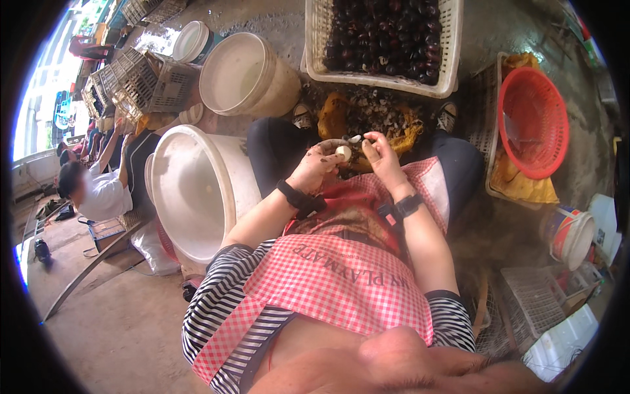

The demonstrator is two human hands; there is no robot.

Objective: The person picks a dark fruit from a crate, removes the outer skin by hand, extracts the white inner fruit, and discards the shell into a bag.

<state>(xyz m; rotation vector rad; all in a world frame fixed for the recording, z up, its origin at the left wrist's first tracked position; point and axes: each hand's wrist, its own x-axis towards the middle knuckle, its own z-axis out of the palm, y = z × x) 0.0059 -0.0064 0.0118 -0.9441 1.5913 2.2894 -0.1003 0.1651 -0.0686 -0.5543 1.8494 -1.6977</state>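
My left hand point(317, 165), smeared with dark dirt, grips a small pale rounded thing point(344, 153) that looks like an egg with its shell on. Close by on the right, my right hand point(383, 158) has its thumb and fingers apart. A white shell-like bit point(354, 139) shows just off its fingertips; whether they touch it I cannot tell. Below both hands, a yellow sack point(333, 115) lies between my feet, with whitish shell fragments point(376, 111) heaped on it. A white plastic crate point(384, 84) ahead holds many dark, shiny egg-shaped things point(384, 42), likely peeled preserved eggs.
At my left stand a large white tub point(189, 192) and a white bucket point(236, 74). Crates point(123, 86) and a seated person point(101, 192) are farther left. To my right, a red colander point(534, 123) rests on a crate point(492, 167), near a paint-type bucket point(573, 236).
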